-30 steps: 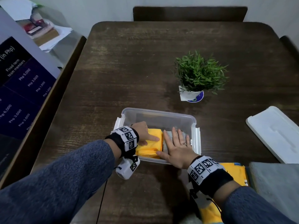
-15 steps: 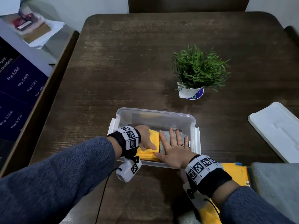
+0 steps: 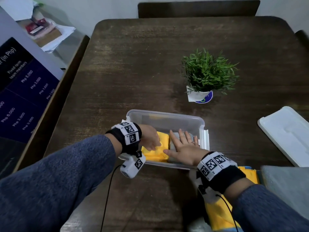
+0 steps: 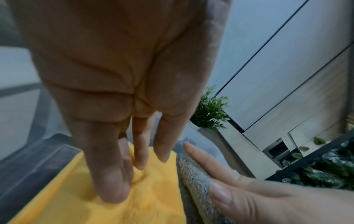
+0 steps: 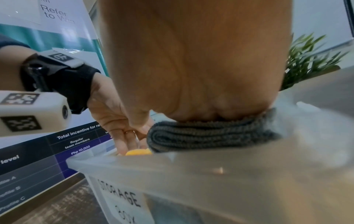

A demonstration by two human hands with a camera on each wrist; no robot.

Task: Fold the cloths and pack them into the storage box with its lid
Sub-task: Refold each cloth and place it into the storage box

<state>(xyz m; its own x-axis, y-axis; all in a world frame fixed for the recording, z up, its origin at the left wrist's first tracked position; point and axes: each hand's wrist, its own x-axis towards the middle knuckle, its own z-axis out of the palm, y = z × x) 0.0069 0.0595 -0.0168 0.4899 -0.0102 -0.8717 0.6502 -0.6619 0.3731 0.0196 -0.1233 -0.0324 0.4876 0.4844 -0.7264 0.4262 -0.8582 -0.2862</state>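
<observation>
A clear plastic storage box (image 3: 168, 114) stands on the dark wooden table in front of me. Inside it lie a folded yellow cloth (image 3: 163, 150) on the left and a folded grey cloth (image 3: 173, 142) on the right. My left hand (image 3: 150, 139) presses the yellow cloth (image 4: 149, 201) with straight fingers (image 4: 113, 188). My right hand (image 3: 183, 146) lies flat on the grey cloth (image 5: 208, 136), fingers spread. The white lid (image 3: 287, 134) sits on the table to the right. More cloths, yellow (image 3: 247, 173) and grey (image 3: 287, 186), wait at the near right edge.
A small potted plant (image 3: 207, 74) stands behind the box to the right. A dark poster board (image 3: 25, 91) leans at the table's left side. Chairs (image 3: 197, 9) stand at the far end. The box front carries a "STORAGE BOX" label (image 5: 124, 201).
Both hands stay in the box, pressing the cloths. The left hand's fingers have shifted a little over the yellow cloth; the right hand has slid slightly right on the grey cloth.
</observation>
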